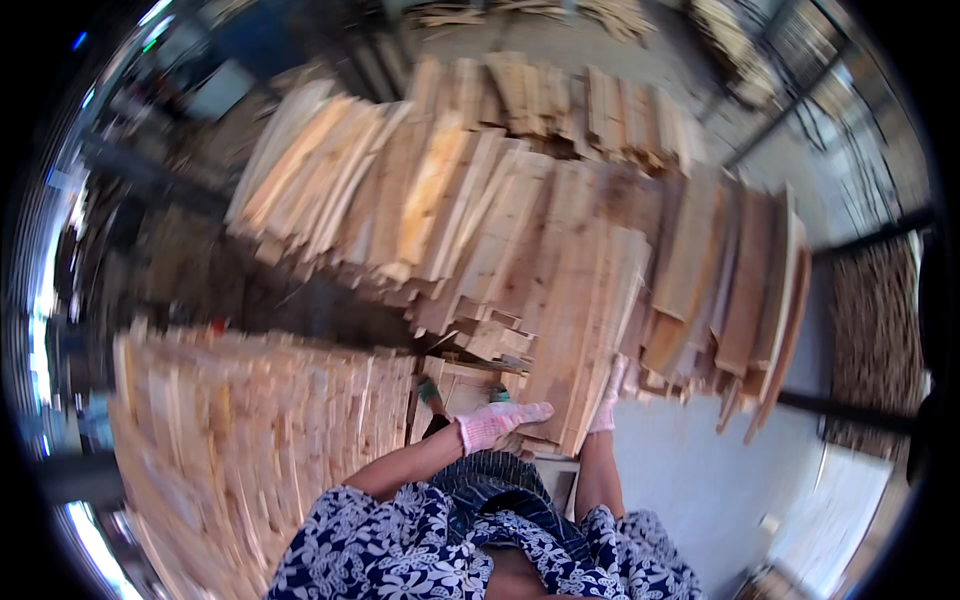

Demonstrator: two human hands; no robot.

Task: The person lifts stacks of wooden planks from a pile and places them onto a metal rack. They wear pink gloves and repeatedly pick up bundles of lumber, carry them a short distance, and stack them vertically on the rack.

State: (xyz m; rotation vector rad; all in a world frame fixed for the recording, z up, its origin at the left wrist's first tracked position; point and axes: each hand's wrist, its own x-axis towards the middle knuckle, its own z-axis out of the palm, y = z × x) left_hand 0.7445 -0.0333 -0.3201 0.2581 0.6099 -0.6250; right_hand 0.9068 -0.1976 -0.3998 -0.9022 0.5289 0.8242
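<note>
Both my hands wear pale pink knit gloves. My left hand (505, 420) lies across the near left end of a few long wooden planks (570, 330), its fingers over the top board. Against the right edge of the same planks is my right hand (607, 400), its fingers pointing away from me along the side. The planks lie side by side, slanting away from me, between my two hands. Motion blur hides the finer finger detail, and the undersides of the planks are out of sight.
A wide pile of planks (420, 200) spreads ahead, with darker, curved-looking boards (745, 280) at its right. A tall stack of boards (260, 440) stands at my left. A dark metal bar (830, 408) and stacked thin strips (880, 330) are at far right.
</note>
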